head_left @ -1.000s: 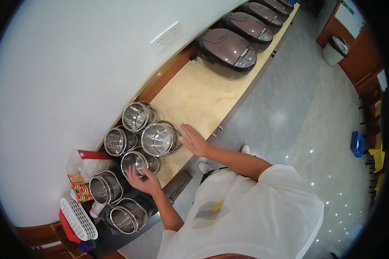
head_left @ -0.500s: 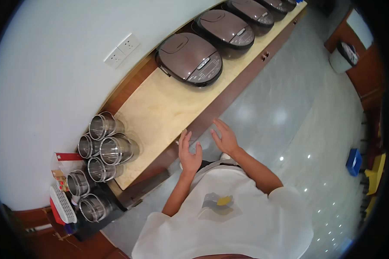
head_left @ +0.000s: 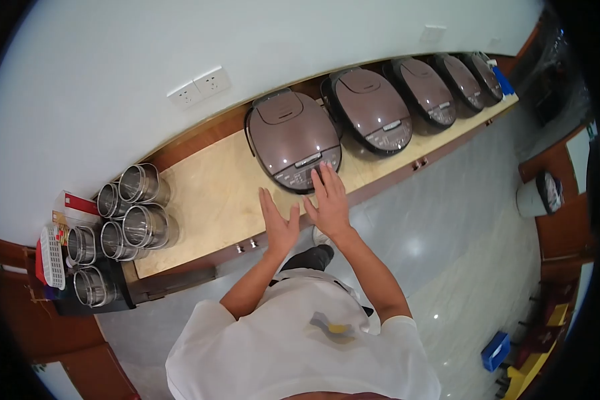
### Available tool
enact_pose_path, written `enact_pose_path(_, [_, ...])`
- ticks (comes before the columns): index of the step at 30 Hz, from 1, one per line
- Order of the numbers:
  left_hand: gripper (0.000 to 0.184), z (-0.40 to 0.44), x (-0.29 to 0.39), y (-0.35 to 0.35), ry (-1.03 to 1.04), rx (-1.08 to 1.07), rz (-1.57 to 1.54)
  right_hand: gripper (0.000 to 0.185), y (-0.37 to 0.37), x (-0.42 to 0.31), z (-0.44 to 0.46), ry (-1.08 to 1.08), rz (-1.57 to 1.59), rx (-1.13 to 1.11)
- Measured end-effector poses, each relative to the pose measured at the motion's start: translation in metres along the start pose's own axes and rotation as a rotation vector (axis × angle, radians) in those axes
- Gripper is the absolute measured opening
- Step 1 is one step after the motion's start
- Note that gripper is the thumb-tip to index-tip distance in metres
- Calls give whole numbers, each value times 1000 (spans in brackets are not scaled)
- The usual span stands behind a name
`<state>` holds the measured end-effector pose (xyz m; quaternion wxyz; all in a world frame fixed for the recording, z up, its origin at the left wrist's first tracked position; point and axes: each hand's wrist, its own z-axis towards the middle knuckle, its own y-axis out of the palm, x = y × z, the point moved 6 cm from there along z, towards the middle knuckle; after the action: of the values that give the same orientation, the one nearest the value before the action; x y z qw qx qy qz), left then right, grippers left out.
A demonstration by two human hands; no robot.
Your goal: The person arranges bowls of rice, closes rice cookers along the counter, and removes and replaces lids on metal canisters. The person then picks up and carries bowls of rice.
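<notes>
Several brown rice cookers stand in a row on the light counter (head_left: 207,200). The nearest cooker (head_left: 293,130) has its lid closed. My right hand (head_left: 329,203) is over the front edge of that cooker's control panel, fingers spread and nothing held; whether it touches the panel I cannot tell. Just left of it, my left hand (head_left: 279,223) hovers by the counter's front edge, its fingers apart and empty. Beside the nearest cooker stands a second brown cooker (head_left: 371,107), also closed.
Several metal pots (head_left: 147,227) cluster at the counter's left end, near a white basket (head_left: 52,257). Wall sockets (head_left: 199,87) are behind the counter. A waste bin (head_left: 530,198) and a blue crate (head_left: 495,351) stand on the floor at the right.
The view has swung toward the cookers, and the pots now lie farther left. My hands have moved away from the pots, and my right hand has come to the nearest cooker's front.
</notes>
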<state>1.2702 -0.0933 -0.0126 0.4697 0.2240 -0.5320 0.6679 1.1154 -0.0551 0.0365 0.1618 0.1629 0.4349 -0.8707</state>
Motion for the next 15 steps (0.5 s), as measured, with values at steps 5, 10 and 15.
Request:
enact_pose_path(5, [98,60,13,48,-168,216,-59,94,11,33,31,-125,-7,-294])
enact_pose_path(10, [100,63,19,60,-210,345,21,90,12,49,31,-213,66,-273])
enact_pose_path(15, [92,70,35,46,-116,330,86,79,19,52,22,-243,87,-175])
